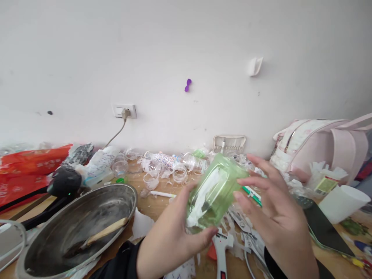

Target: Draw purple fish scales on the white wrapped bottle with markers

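Note:
My left hand (177,228) is closed around the lower left end of a translucent green plastic bottle piece (217,190), held tilted above the table. A white strip, like paper or tape, runs along the side of the green piece (200,201). My right hand (273,209) is at the other end, fingers spread, with the fingertips at or very near its edge; contact is hard to tell. Below the piece lie a pale-handled tool (221,252) and a metal hand tool with riveted joints (250,238), partly hidden by my right hand.
An oval metal basin (116,190) at the left holds a wooden-handled brush (107,230). Cut clear plastic rings (180,174) and scraps line the wall. On the right are a pink bag (314,147), a white cup (344,203) and a dark phone-like slab (328,226). Red packaging (31,162) lies far left.

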A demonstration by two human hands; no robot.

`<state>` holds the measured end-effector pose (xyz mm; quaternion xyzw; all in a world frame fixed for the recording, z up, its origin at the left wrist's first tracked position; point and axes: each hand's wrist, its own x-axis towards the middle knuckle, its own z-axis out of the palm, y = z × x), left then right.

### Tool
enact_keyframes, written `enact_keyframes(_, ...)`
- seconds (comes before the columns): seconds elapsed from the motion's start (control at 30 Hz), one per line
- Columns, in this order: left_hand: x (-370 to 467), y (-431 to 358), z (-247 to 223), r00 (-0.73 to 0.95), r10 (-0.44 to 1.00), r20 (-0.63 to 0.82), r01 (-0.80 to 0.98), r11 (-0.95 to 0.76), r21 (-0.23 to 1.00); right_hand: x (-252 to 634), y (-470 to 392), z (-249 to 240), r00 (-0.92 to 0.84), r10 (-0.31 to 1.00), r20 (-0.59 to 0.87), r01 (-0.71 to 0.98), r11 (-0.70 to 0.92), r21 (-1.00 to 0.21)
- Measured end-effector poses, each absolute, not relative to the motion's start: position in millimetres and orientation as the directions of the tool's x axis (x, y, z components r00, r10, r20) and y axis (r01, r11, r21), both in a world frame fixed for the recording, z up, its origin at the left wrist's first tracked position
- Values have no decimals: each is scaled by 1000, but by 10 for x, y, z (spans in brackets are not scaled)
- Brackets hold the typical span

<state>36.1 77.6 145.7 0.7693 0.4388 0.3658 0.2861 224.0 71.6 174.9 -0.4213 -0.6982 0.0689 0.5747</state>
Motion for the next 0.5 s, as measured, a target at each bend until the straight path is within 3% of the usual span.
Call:
enact_keyframes(0.1, 313, 844, 1459, 334, 830, 448, 665, -544, 512, 2245, 809, 1688, -34, 691, 722, 570, 607, -554)
enact_keyframes(0.17, 291, 861, 1464, 369, 798, 477, 737, -564, 372, 2266, 843, 1687, -153, 683, 714, 654, 612, -446)
enact_keyframes(0.23, 274, 862, 1465, 401, 786, 470, 753, -575, 319, 2300, 870, 1701, -307, 692, 654, 712, 623, -325)
enact_keyframes(0.33, 240, 864, 1459, 355, 797, 489, 726, -564, 393, 2353, 902, 1715, -401, 724, 561, 737, 619, -271)
enact_keyframes(0.4, 215, 864, 1454, 257, 840, 477, 667, -511, 542, 2367, 902, 1708, -382, 751, 539, 749, 593, -296)
enact_keyframes(0.5, 196, 841, 1451, 157, 881, 446, 446, -467, 764, 2307, 864, 1676, -424, 742, 520, 728, 621, -292)
